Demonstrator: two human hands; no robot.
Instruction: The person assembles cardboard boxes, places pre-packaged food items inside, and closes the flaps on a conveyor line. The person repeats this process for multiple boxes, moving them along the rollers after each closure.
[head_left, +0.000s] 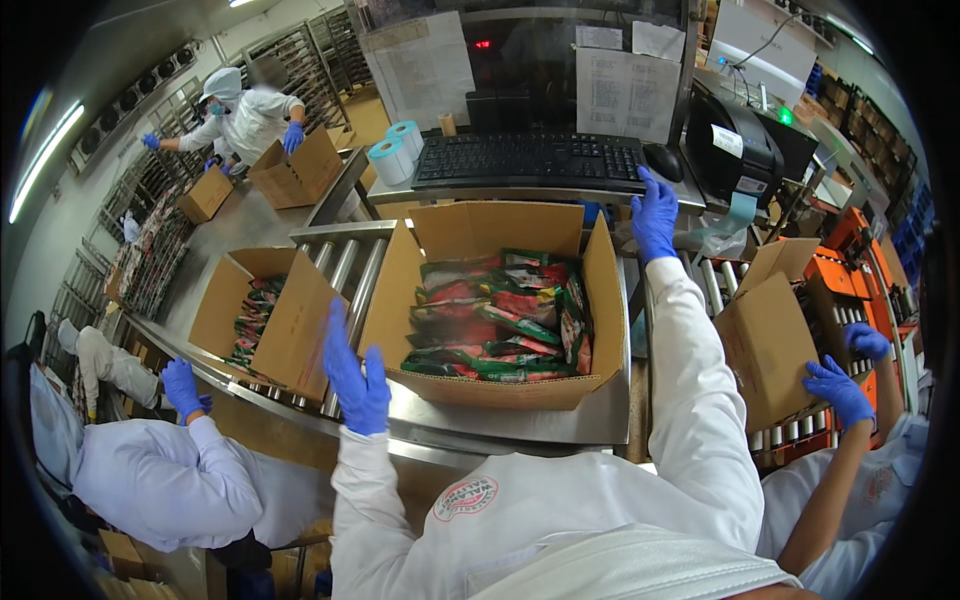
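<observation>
An open cardboard carton (480, 394) stands in front of me with its flaps up. Several red and green plastic packets (500, 320) fill it in stacked layers. My left hand (357, 375), in a blue glove, is open with the thumb apart, by the carton's left wall; whether it touches the wall I cannot tell. My gloved right hand (655, 215) reaches past the carton to the right end of the black keyboard (525, 160). Its fingers are extended and it holds nothing. A black mouse (662, 161) lies just beyond it.
A second carton of packets (300, 335) sits on the rollers (345, 270) at left. Two label rolls (391, 160) flank the keyboard, and a black label printer (735, 145) stands at right. A co-worker's gloved hands (840, 390) are at another carton (765, 345); more people work at left.
</observation>
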